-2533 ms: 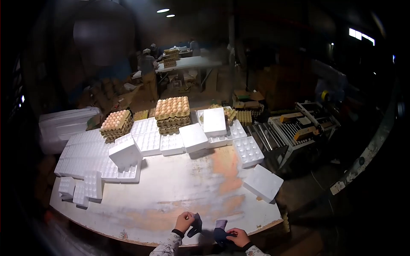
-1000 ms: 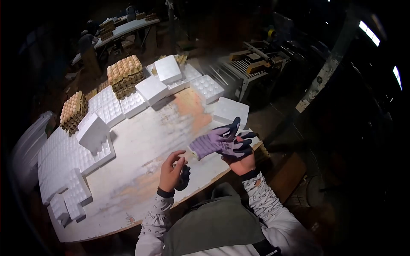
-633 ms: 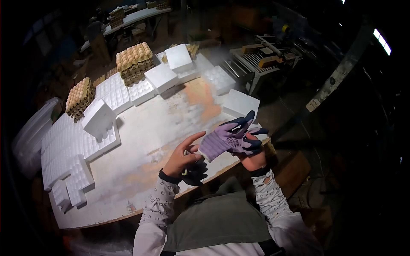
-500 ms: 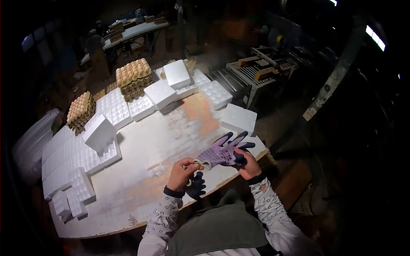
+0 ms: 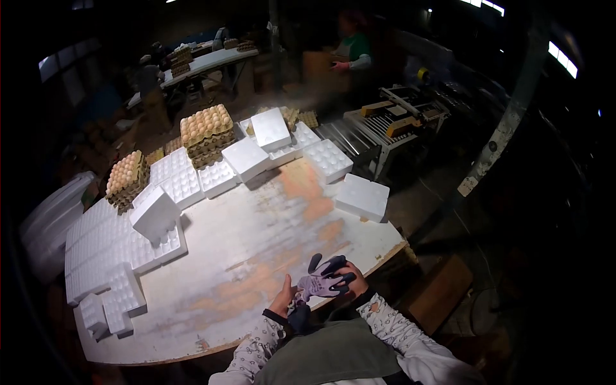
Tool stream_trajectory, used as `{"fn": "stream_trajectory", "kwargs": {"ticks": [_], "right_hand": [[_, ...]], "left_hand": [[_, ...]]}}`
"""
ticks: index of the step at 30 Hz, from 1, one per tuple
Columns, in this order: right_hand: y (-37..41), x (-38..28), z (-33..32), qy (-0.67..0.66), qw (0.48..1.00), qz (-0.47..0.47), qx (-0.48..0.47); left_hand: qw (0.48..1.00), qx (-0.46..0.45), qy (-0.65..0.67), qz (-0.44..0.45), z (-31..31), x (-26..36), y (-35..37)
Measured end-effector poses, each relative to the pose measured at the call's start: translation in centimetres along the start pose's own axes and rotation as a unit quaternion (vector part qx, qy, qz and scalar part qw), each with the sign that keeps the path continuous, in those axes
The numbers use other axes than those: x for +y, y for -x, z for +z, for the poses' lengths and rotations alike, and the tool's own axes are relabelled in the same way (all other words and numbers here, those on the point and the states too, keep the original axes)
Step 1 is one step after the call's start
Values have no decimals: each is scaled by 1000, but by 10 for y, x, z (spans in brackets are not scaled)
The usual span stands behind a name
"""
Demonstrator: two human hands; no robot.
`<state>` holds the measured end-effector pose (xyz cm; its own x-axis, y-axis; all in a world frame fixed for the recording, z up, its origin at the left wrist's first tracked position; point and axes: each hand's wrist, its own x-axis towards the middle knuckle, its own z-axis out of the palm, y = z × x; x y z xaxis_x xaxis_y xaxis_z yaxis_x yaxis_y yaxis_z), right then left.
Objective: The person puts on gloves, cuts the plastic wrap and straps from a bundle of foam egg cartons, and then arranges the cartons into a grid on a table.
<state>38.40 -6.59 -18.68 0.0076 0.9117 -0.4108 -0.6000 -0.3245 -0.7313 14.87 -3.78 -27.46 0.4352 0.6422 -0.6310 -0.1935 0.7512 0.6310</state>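
A purple glove (image 5: 314,285) with dark fingertips lies between my two hands, close to my body at the table's front edge. My right hand (image 5: 353,280) is closed on its finger end, with the dark fingertips over my fingers. My left hand (image 5: 282,297) is at the cuff side, thumb raised; its other fingers are largely hidden. A second, dark glove (image 5: 298,317) hangs below the cuff, beside my left wrist. Both my forearms wear patterned light sleeves with dark cuffs.
White foam egg trays (image 5: 96,237) line the table (image 5: 256,256) at left and back. Egg stacks (image 5: 206,125) (image 5: 127,173) stand behind them. A foam block (image 5: 362,197) sits at the right edge. Beyond are a roller conveyor (image 5: 391,125) and a person in green (image 5: 356,48) by a box.
Both hands and the gloves have moved down towards my body, and the purple glove has turned. The camera view has shifted a little. A person in green now shows at the back.
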Motion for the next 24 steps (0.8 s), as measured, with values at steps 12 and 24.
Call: {"fn": "stream_trajectory", "kwargs": {"ticks": [12,24], "right_hand": [[16,20,44,398,893,-160,-135],[13,45,1,389,910,13,-141]], "left_hand": [[968,60,14,241,37,14,41],[991,18,68,118,35,-5,79]]}}
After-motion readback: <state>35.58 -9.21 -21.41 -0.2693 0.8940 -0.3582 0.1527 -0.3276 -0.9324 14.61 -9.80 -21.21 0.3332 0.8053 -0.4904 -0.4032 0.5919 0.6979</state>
